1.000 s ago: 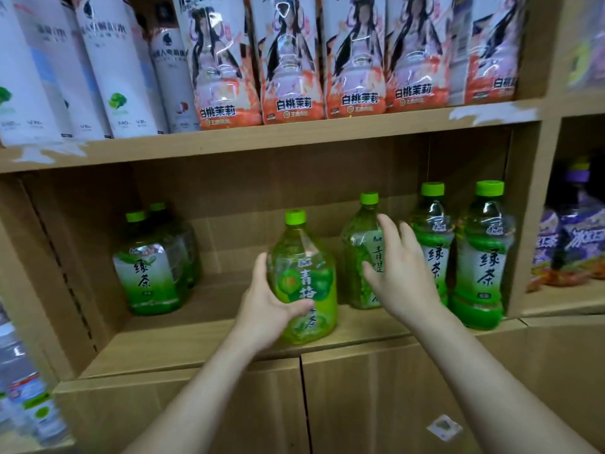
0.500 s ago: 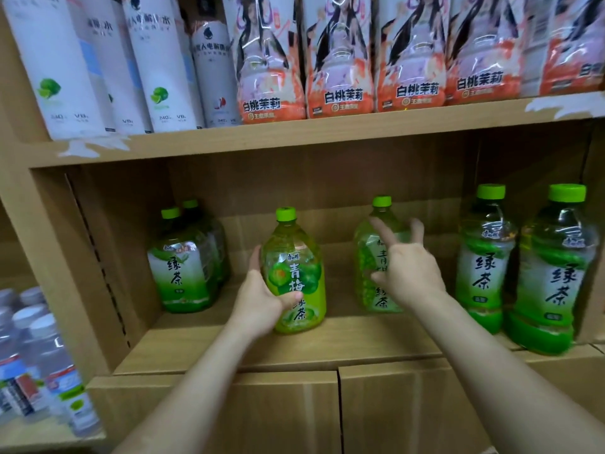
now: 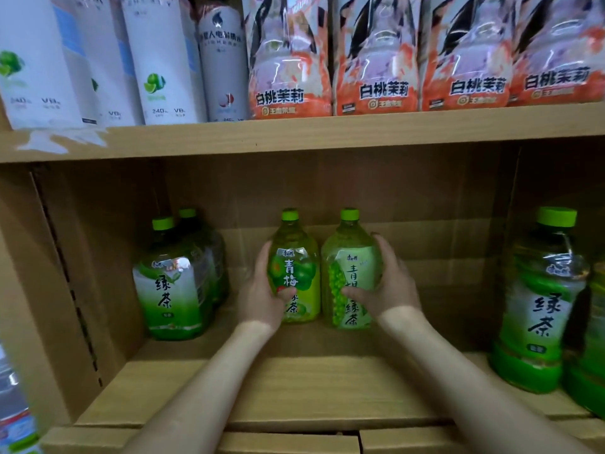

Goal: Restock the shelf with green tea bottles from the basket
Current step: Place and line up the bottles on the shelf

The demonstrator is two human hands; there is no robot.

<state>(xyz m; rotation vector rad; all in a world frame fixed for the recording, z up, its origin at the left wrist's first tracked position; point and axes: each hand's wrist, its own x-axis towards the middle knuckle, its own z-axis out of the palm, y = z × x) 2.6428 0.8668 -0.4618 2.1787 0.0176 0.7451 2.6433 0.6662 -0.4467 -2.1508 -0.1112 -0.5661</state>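
Two green-capped tea bottles stand upright side by side deep in the middle of the wooden shelf (image 3: 294, 388). My left hand (image 3: 260, 294) grips the yellow-green plum tea bottle (image 3: 296, 253) from its left side. My right hand (image 3: 391, 283) grips the pale green bottle (image 3: 352, 257) from its right side. A pair of green tea bottles (image 3: 173, 283) stands at the shelf's left, one behind the other. A tall green tea bottle (image 3: 540, 299) stands at the right front, with part of another at the frame edge. The basket is out of view.
The upper shelf board (image 3: 294, 136) carries white drink bottles (image 3: 157, 60) at left and orange-pink pouches (image 3: 376, 60) at right. Water bottles (image 3: 16, 421) show at the lower left edge. Bare shelf lies in front of the two held bottles.
Both hands have pushed further back into the shelf. My right hand has closed round the pale green bottle, and the two middle bottles now stand close together. The camera has moved nearer.
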